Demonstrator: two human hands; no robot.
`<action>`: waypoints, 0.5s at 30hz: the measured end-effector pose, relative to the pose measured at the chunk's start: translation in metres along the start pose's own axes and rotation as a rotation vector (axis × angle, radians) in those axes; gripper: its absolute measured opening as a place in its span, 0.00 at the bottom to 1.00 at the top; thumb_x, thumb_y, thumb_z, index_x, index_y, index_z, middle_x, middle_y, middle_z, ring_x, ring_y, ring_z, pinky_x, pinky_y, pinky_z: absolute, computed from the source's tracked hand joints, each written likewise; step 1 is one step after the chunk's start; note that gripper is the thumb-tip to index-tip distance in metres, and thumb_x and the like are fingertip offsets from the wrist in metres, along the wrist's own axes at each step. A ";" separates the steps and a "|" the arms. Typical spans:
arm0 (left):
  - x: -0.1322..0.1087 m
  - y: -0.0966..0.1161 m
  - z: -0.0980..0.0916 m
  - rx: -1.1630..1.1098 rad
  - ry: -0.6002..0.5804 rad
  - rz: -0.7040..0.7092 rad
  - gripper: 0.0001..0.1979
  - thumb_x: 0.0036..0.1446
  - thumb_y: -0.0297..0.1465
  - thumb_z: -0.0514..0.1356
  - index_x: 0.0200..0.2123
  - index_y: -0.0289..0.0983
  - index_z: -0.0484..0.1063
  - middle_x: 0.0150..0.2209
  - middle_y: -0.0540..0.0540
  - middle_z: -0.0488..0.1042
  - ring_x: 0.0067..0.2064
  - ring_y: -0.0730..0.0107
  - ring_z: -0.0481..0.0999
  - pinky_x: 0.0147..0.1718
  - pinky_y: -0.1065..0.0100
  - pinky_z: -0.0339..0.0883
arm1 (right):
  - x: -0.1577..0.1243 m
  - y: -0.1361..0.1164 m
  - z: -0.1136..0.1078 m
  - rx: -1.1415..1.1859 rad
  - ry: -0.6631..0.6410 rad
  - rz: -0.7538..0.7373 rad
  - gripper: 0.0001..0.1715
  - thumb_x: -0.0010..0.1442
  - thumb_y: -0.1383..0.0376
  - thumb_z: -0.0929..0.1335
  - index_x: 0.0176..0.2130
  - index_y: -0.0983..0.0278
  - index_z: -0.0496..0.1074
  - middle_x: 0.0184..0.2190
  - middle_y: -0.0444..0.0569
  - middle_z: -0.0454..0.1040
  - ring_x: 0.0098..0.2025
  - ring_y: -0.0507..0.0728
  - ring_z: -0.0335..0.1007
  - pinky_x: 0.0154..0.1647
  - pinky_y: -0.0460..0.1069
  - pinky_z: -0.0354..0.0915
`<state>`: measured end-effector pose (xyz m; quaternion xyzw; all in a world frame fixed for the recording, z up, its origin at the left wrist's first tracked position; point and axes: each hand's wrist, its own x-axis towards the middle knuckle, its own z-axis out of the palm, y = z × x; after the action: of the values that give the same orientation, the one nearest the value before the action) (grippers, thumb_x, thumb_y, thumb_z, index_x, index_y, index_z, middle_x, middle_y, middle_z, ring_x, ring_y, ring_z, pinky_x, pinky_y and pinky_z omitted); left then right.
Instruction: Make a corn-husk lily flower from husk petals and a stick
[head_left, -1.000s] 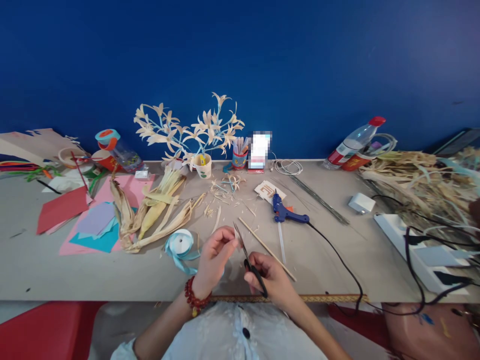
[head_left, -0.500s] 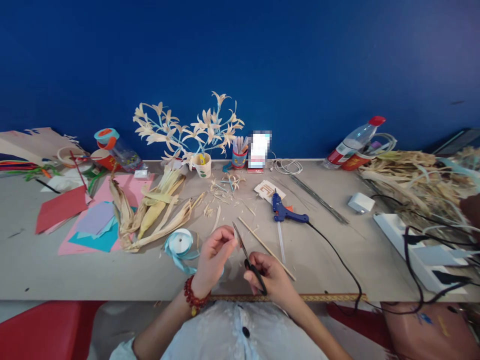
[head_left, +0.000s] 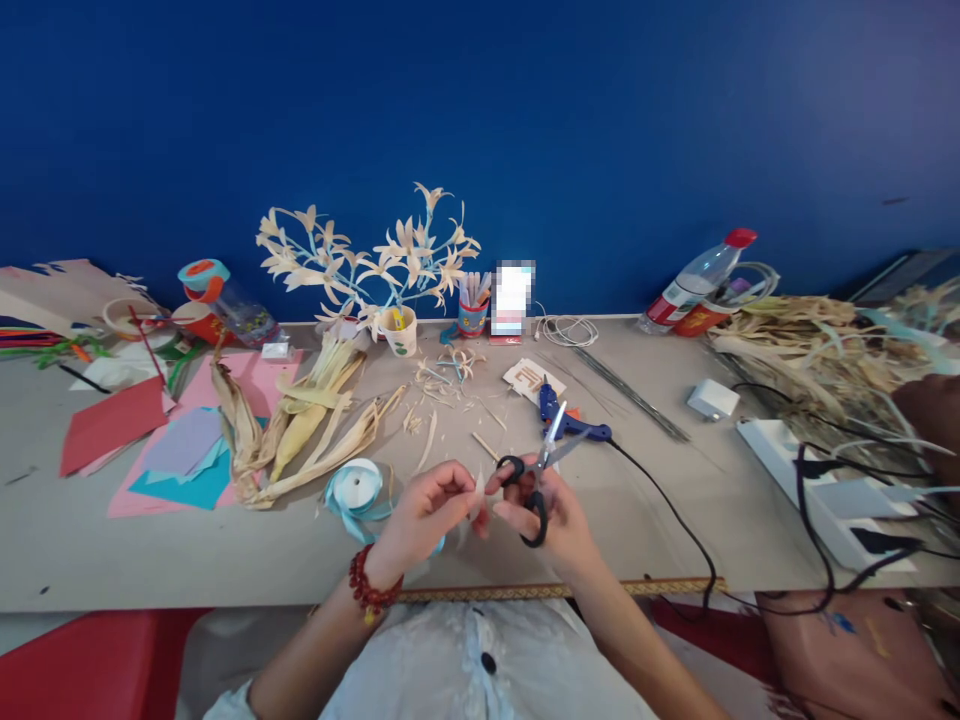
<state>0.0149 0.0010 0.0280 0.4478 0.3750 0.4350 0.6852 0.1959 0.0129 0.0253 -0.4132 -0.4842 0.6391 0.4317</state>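
My left hand [head_left: 427, 515], a red bead bracelet at its wrist, pinches a small pale strip [head_left: 480, 490] that looks like corn husk. Hooked on the fingers of my right hand [head_left: 562, 535] is a pair of black-handled scissors [head_left: 541, 464], blades apart and pointing up and away from the strip. Both hands are close together above the table's front part. A roll of light blue ribbon [head_left: 357, 486] lies left of my left hand. Just beyond the hands, a thin wooden stick [head_left: 485, 445] is partly hidden. The blue glue gun [head_left: 574, 428] lies behind the scissors.
Dried corn husks [head_left: 307, 435] and coloured paper [head_left: 112, 425] cover the left side. Husk flowers [head_left: 405, 250] stand in a white cup [head_left: 400, 335] at the back. Right are metal wires [head_left: 637, 395], a power strip [head_left: 795, 490] with cables, and another person's hand [head_left: 930, 415].
The scissors have swung away from the strip, and their blades have spread and turned up to the right. My right hand has turned, its fingers reaching nearer the left.
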 end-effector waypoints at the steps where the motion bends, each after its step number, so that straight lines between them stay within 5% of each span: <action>1: 0.000 0.001 -0.001 0.024 -0.029 -0.024 0.10 0.59 0.36 0.61 0.30 0.36 0.66 0.26 0.49 0.73 0.28 0.69 0.75 0.32 0.67 0.66 | 0.003 -0.002 0.002 0.024 -0.012 0.001 0.25 0.49 0.53 0.77 0.38 0.61 0.65 0.34 0.46 0.73 0.27 0.51 0.63 0.28 0.47 0.62; 8: 0.000 0.016 -0.005 0.177 -0.091 -0.077 0.12 0.58 0.37 0.61 0.30 0.35 0.67 0.25 0.48 0.74 0.27 0.71 0.74 0.30 0.69 0.65 | 0.012 -0.007 0.008 0.052 -0.085 0.030 0.20 0.46 0.62 0.77 0.34 0.62 0.66 0.28 0.42 0.70 0.27 0.50 0.65 0.29 0.45 0.64; 15: 0.000 0.004 -0.003 -0.005 0.080 0.080 0.12 0.61 0.38 0.59 0.36 0.34 0.71 0.33 0.45 0.74 0.33 0.68 0.74 0.35 0.67 0.67 | 0.006 -0.001 0.011 0.127 0.018 0.025 0.20 0.45 0.62 0.77 0.34 0.61 0.67 0.27 0.42 0.71 0.26 0.50 0.63 0.26 0.45 0.61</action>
<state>0.0114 0.0031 0.0312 0.4429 0.3827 0.4806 0.6530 0.1841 0.0158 0.0279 -0.3969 -0.4336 0.6702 0.4531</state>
